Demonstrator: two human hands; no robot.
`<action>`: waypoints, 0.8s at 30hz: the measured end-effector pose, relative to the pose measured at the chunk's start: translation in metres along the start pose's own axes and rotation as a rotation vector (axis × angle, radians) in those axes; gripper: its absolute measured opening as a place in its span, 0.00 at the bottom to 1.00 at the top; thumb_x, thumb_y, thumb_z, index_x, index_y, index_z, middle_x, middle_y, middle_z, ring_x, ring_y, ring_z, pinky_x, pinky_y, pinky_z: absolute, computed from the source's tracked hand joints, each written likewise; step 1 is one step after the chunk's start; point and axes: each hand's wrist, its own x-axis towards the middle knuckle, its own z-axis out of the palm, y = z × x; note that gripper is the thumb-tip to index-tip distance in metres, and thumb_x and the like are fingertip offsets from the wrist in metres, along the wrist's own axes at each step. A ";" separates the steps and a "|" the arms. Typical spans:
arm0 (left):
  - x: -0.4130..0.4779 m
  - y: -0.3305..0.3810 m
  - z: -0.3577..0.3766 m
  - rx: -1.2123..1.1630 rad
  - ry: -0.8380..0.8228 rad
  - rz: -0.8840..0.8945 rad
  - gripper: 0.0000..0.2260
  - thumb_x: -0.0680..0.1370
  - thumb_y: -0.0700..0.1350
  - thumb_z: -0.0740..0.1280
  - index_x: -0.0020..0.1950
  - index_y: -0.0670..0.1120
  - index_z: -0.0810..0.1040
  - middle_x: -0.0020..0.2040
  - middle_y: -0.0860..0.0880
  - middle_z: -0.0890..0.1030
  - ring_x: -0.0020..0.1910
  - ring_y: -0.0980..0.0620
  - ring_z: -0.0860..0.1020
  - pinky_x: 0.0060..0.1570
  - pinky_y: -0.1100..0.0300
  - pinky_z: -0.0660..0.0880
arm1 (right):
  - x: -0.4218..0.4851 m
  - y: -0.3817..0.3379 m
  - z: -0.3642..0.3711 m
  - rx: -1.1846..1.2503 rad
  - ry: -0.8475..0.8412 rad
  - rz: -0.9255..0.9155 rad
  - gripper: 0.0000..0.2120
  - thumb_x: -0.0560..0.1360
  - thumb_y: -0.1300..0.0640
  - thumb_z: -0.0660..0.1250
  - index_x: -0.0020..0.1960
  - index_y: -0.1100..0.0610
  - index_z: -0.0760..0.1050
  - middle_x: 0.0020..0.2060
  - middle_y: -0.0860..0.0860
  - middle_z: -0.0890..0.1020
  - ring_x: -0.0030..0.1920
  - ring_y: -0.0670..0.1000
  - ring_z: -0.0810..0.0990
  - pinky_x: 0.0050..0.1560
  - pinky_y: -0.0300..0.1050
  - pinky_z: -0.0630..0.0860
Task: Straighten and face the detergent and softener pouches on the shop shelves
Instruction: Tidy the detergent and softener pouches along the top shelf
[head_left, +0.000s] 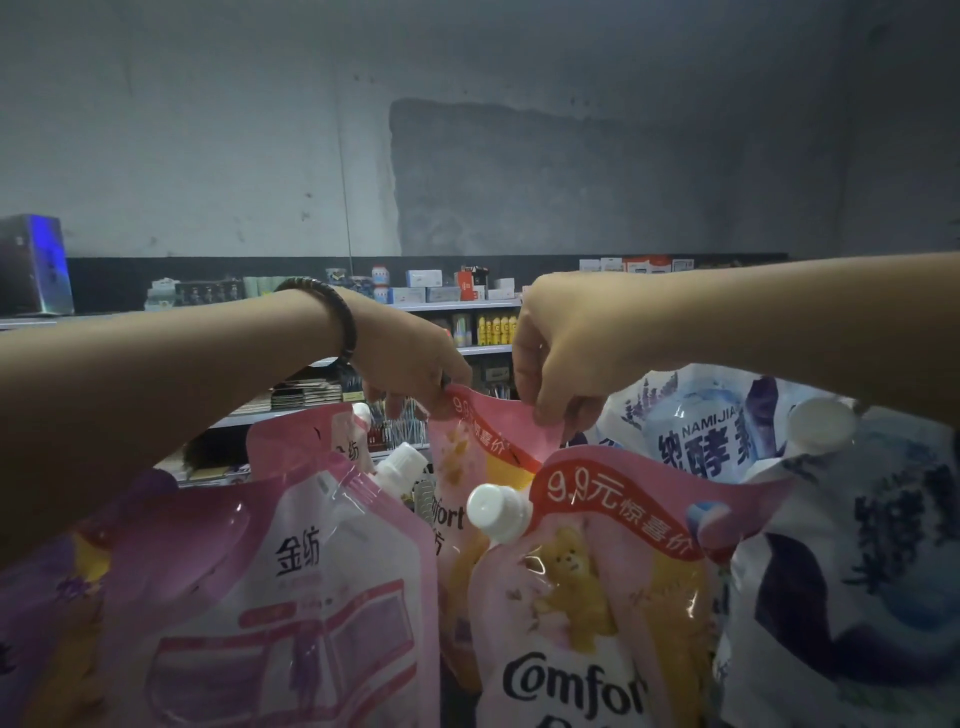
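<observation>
One pink Comfort pouch (467, 457) stands in the second row, just behind a matching front pouch (587, 597) with a white cap (496, 512). You hold its top edge with both hands. Your left hand (410, 364) pinches the left corner, and your right hand (561, 353) pinches the edge further right, fingers curled down onto the film. A pink 金纺 pouch (291, 597) stands to the left and blue-and-white pouches (857, 545) to the right. A dark bracelet (343, 322) circles your left wrist. Beyond, stocked shelves (467, 306) run along a grey wall.
</observation>
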 end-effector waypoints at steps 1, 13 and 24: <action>-0.001 0.000 -0.001 0.000 -0.011 -0.001 0.03 0.84 0.51 0.69 0.56 0.55 0.81 0.53 0.51 0.85 0.47 0.47 0.88 0.47 0.48 0.86 | 0.001 0.003 -0.001 -0.005 0.012 0.008 0.07 0.72 0.69 0.80 0.49 0.63 0.86 0.36 0.56 0.88 0.37 0.54 0.90 0.39 0.46 0.87; -0.016 0.009 -0.003 -0.057 -0.011 -0.038 0.07 0.82 0.47 0.73 0.49 0.60 0.86 0.45 0.53 0.88 0.48 0.44 0.88 0.49 0.51 0.85 | 0.011 0.016 -0.004 -0.398 0.167 -0.096 0.07 0.72 0.61 0.81 0.46 0.50 0.89 0.39 0.49 0.89 0.33 0.49 0.88 0.36 0.44 0.85; -0.031 0.023 -0.004 -0.216 -0.069 -0.065 0.07 0.84 0.47 0.70 0.59 0.52 0.87 0.50 0.46 0.89 0.46 0.43 0.86 0.48 0.52 0.83 | 0.014 0.020 -0.004 -0.582 0.252 -0.103 0.10 0.71 0.63 0.79 0.39 0.47 0.86 0.38 0.45 0.86 0.40 0.51 0.86 0.42 0.51 0.87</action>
